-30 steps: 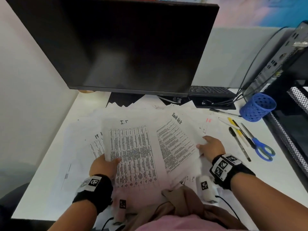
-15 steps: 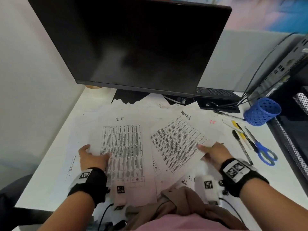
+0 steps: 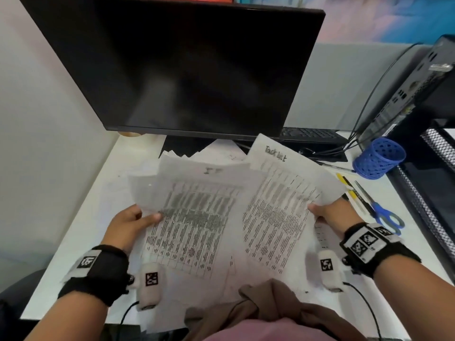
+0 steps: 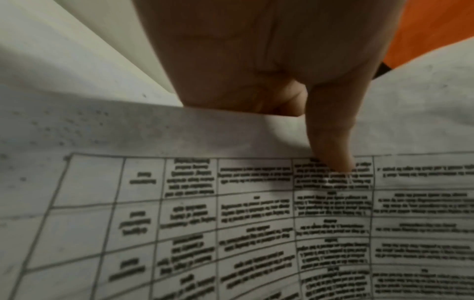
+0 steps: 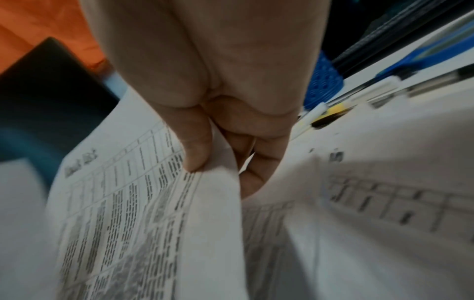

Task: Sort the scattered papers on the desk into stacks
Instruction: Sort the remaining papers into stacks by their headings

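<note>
Both sheaves of paper have come up off the desk (image 3: 81,205) since half a second ago, when they lay flat under the hands. Behind them the dark monitor (image 3: 177,65) fills the upper frame, its stand hidden by lifted pages. More papers (image 3: 221,148) remain spread on the desk beneath, mostly covered. The left sheaf (image 3: 194,217), a printed table with an unreadable blurred heading, is pinched at its left edge by the left hand (image 3: 128,223): in the left wrist view the thumb (image 4: 330,142) lies on top and the fingers vanish under the page. The right sheaf (image 3: 283,200), headed with handwriting, is pinched at its right edge by the right hand (image 3: 330,215), thumb above and fingers curled below. A blue pen cup (image 3: 379,158) lies tipped; scissors (image 3: 384,212) and pens (image 3: 349,188) are partly hidden behind the right sheaf and wrist.
</note>
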{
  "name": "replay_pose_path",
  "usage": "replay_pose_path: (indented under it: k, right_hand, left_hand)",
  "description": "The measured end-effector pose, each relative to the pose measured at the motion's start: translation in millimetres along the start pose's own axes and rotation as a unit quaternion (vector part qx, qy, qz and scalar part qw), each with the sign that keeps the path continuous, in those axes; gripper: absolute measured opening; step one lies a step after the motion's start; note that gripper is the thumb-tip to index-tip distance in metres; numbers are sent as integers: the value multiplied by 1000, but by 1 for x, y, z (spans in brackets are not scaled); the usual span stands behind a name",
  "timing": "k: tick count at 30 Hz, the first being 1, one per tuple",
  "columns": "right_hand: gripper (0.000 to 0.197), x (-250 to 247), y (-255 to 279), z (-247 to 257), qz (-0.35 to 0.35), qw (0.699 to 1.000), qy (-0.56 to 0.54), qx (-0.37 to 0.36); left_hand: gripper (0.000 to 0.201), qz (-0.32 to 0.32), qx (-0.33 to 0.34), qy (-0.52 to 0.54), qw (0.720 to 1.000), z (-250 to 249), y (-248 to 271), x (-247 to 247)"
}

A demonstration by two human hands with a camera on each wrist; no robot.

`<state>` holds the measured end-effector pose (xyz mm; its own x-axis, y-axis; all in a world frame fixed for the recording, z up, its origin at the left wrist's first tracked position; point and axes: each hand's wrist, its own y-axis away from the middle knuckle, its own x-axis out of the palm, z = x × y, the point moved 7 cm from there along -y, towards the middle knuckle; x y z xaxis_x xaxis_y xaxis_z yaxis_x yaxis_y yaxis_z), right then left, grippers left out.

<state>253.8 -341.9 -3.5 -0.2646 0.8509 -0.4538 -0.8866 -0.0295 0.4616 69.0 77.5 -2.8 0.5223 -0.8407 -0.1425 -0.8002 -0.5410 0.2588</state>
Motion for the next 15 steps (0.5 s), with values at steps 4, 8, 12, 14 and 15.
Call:
replay_pose_path:
  k: [4, 8, 12, 14, 15]
  right_hand:
    - [19, 41, 18, 36, 85, 991, 56, -82]
    - [25, 76, 38, 52, 183, 965, 133, -129]
    - [39, 69, 21, 30, 210, 970, 69, -99]
    - [48, 49, 0, 11, 113, 991, 61, -44]
    - [49, 38, -9, 7, 50, 991, 114, -37]
  left_hand:
    - [65, 112, -23, 9, 993, -12, 8, 50]
    - [47, 105, -13, -23, 994, -13, 16, 76]
    - [52, 191, -33, -87, 977, 4, 23, 77]
    - [27, 217, -18, -109, 970, 5, 28, 76]
    - [25, 221, -10, -111, 969, 6, 30, 75]
